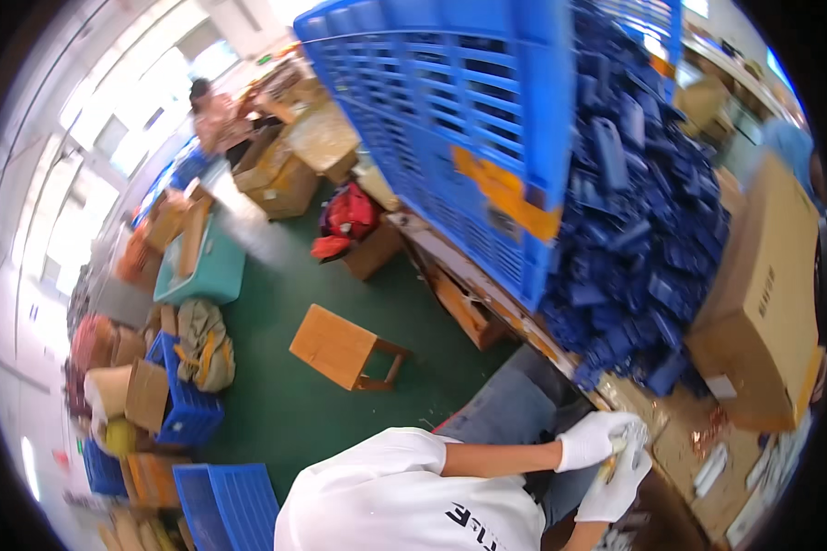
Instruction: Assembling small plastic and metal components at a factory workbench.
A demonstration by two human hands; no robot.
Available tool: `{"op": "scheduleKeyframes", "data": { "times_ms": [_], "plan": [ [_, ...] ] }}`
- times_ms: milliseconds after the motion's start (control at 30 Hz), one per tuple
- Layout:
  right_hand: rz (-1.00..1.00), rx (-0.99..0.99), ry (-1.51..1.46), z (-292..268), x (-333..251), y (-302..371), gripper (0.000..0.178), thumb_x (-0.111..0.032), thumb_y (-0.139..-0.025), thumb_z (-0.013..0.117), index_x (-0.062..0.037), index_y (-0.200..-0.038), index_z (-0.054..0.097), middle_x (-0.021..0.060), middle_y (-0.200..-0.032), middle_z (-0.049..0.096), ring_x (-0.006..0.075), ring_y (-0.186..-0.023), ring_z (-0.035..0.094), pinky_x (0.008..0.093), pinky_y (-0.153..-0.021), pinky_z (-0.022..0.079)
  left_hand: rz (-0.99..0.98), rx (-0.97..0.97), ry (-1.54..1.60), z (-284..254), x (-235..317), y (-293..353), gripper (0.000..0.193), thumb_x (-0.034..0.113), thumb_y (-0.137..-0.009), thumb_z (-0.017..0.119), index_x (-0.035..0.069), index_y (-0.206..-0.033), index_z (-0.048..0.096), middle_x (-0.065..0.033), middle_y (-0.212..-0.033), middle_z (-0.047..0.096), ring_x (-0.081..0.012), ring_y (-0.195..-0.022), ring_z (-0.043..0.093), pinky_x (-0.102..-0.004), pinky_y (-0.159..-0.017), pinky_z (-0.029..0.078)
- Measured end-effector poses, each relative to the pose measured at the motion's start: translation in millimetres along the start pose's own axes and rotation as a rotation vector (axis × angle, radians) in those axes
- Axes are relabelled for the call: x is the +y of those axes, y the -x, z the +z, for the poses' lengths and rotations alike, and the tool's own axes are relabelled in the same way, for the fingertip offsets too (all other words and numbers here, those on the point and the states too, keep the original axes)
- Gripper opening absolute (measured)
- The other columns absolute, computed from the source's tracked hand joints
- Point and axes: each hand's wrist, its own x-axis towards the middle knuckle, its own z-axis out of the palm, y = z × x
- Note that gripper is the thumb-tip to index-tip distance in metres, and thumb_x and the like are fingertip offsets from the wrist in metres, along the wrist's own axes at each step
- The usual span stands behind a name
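Observation:
White gloves cover both of my hands, which meet at the table edge. My left hand comes from the upper side, its fingers closed at a small greyish piece. Close against it is my right hand, also with bent, closed fingers. A bit of yellow shows between the gloves; what exactly the hands hold is too small and blurred to name. Beyond them a heap of dark blue plastic parts lies against a large blue slatted crate. A pale elongated piece lies on the brown tabletop.
An open cardboard box stands beside the heap. A wooden stool is on the green floor. Boxes, a teal tub and blue crates line the left side. Another person is far back; a blurred blue sleeve shows at right.

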Motion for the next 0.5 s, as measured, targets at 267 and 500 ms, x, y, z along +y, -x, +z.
{"op": "scheduleKeyframes", "data": {
  "times_ms": [267, 500],
  "plan": [
    [-0.045, -0.097, -0.118, 11.0, -9.0, -12.6, 0.057, 0.006, -0.082, 0.055, -0.002, -0.137, 0.044, 0.0186, -0.119, 0.049, 0.0362, -0.11, 0.055, 0.0388, -0.093, 0.044, -0.014, 0.021, -0.246, -24.6, 18.2, 3.0, 0.042, 0.011, -0.086, 0.056, 0.0, -0.126, 0.053, -0.0187, -0.111, 0.067, -0.0323, -0.101, 0.065, -0.0356, -0.088, 0.05],
    [-0.136, 0.033, -0.161, 8.5, 6.9, -0.9, 0.05, 0.007, -0.081, 0.056, -0.0013, -0.129, 0.049, 0.0181, -0.113, 0.053, 0.0353, -0.104, 0.058, 0.0391, -0.09, 0.046, 0.011, -0.026, -0.206, -11.0, 20.8, 9.7, 0.046, 0.012, -0.086, 0.053, 0.0, -0.13, 0.05, -0.0184, -0.113, 0.066, -0.0325, -0.102, 0.065, -0.0357, -0.09, 0.05]
  ]
}}
